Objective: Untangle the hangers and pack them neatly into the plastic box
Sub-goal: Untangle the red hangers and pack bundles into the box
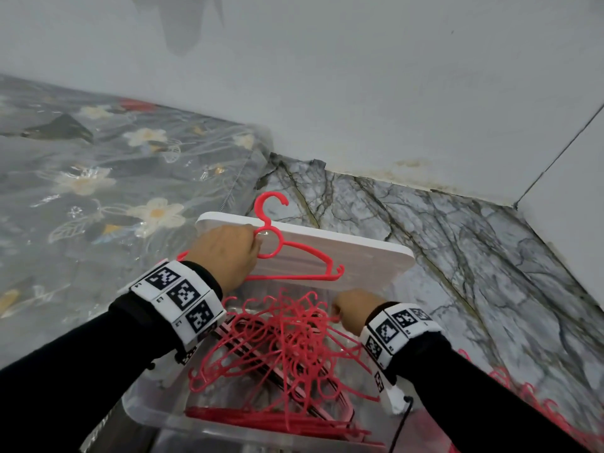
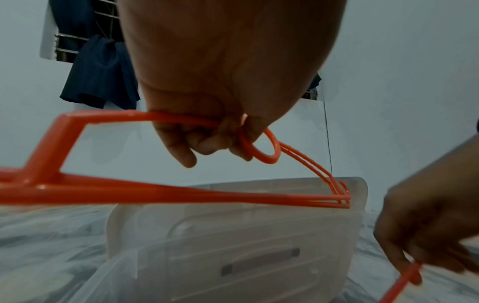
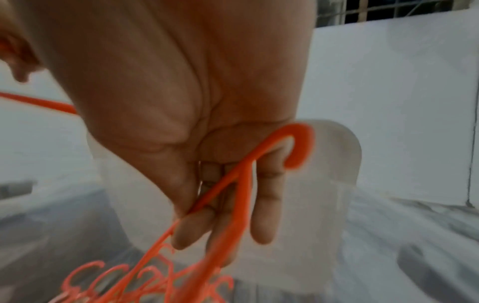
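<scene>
My left hand (image 1: 228, 253) grips a red plastic hanger (image 1: 294, 253) by its neck ring and holds it upright above the far end of the clear plastic box (image 1: 153, 416). In the left wrist view the fingers (image 2: 207, 143) curl round the red hanger (image 2: 155, 192) at the ring. My right hand (image 1: 353, 310) pinches the end of another hanger in a tangled bunch of red hangers (image 1: 281, 341) that hangs over the box. The right wrist view shows the curved hanger end (image 3: 298, 147) lying across my fingers (image 3: 264, 215). More red hangers (image 1: 277, 420) lie stacked flat in the box.
The white box lid (image 1: 359, 253) stands propped behind the box. A mattress in floral plastic (image 1: 98, 178) lies at the left. Marble floor (image 1: 457, 243) stretches to the right up to a grey wall (image 1: 359, 76). More red hangers (image 1: 536, 397) lie on the floor at the lower right.
</scene>
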Demonstrator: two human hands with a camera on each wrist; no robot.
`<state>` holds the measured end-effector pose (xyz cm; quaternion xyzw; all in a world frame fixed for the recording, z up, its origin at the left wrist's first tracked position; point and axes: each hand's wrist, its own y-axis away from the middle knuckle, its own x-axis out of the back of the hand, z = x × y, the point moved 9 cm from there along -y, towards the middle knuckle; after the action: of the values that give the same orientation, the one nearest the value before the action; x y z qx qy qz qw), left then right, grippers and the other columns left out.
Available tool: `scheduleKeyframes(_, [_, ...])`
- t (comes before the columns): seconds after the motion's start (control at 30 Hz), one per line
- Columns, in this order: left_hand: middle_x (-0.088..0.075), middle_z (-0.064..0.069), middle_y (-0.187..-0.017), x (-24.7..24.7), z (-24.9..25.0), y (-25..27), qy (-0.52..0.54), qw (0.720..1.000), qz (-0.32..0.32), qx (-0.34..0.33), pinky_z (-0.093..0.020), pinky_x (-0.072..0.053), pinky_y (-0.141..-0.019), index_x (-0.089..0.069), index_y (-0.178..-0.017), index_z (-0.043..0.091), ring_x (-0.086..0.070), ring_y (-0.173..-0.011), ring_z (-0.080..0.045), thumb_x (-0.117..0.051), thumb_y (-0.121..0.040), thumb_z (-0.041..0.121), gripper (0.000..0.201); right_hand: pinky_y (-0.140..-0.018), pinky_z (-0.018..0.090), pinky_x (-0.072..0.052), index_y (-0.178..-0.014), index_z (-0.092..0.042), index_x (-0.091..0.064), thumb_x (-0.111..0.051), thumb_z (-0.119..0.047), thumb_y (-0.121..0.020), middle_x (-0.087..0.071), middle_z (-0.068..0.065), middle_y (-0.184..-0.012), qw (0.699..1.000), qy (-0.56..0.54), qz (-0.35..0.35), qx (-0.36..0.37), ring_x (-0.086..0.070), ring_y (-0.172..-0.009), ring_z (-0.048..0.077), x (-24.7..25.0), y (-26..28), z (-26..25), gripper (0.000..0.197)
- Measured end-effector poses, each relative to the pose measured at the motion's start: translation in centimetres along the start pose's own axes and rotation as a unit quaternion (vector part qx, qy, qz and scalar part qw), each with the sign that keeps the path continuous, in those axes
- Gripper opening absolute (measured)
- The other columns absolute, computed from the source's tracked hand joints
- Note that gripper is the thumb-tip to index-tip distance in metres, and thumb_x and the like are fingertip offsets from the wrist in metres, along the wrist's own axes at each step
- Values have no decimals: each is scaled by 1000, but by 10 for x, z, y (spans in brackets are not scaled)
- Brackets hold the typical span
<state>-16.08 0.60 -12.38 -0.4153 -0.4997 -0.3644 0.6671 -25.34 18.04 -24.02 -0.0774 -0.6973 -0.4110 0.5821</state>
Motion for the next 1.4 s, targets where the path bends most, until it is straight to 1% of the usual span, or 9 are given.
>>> scheduleKeyframes(0.23, [-62,-15,-91,11,6,1,77,996,33,2,-35,-33,-66,-38,-78,15,-57,-89,-36,-37,-100,32,28,-77,28,-36,-112,-19,-62,-44,-9,-93,-63,6,-116,992,76,98,19,-57,-108,26,60,42,4,28])
scheduleKeyframes(0.33, [-61,-14,-91,9,10,0,90,995,35,-4,-35,-31,-66,-40,-83,14,-57,-88,-35,-38,-99,34,26,-88,34,-34,-106,-27,-59,-43,-9,-92,-64,-1,-112,981,115,154,42,-58,-106,21,80,59,-2,28])
scheduleKeyframes(0.43, [-60,-11,-102,-1,15,0,134,991,-8,-9,-42,-44,-81,-46,-97,15,-57,-96,-32,-40,-98,34,20,-95,42,-29,-102,-31,-58,-45,-10,-90,-64,-4,-105,966,147,209,49,-59,-101,22,91,67,-9,28])
scheduleKeyframes(0.57, [-59,-12,-108,-8,28,2,155,987,-38,-31,-39,-41,-84,-46,-109,12,-55,-100,-32,-41,-98,30,21,-87,39,-37,-105,-27,-59,-44,-14,-91,-64,2,-107,978,100,169,64,-60,-102,25,73,57,-16,25])
scheduleKeyframes(0.67, [-58,-12,-100,-9,32,2,139,989,-38,-36,-38,-38,-75,-43,-100,12,-55,-94,-34,-39,-99,28,17,-86,36,-40,-109,-23,-59,-43,-12,-91,-64,5,-111,984,82,140,72,-59,-105,28,56,45,-20,27])
scheduleKeyframes(1.0, [-60,-12,-106,-4,21,-2,176,984,-16,-10,-42,-42,-83,-47,-100,11,-56,-94,-31,-37,-100,22,15,-94,41,-28,-104,-25,-54,-46,-9,-86,-61,-3,-108,970,89,226,23,-56,-103,23,81,41,6,26])
scheduleKeyframes(1.23, [-61,-12,-111,-4,17,-2,179,983,-26,-2,-47,-42,-89,-49,-107,8,-56,-100,-32,-37,-99,21,20,-91,36,-31,-106,-25,-52,-39,-7,-90,-59,0,-113,984,-20,179,-1,-53,-109,22,67,36,29,27])
scheduleKeyframes(1.33, [-59,-7,-102,-3,18,-1,187,982,-22,-6,-38,-41,-81,-46,-98,14,-55,-96,-29,-39,-99,24,12,-91,35,-30,-105,-27,-54,-39,-9,-91,-60,-2,-111,980,-7,199,9,-54,-107,22,73,39,26,27])
scheduleKeyframes(1.4, [-53,2,-86,-4,23,0,188,982,-30,-23,-31,-30,-69,-41,-92,20,-51,-85,-24,-42,-98,29,11,-93,36,-28,-104,-26,-55,-38,-10,-92,-62,-4,-110,975,-25,221,21,-56,-104,21,84,45,23,26])
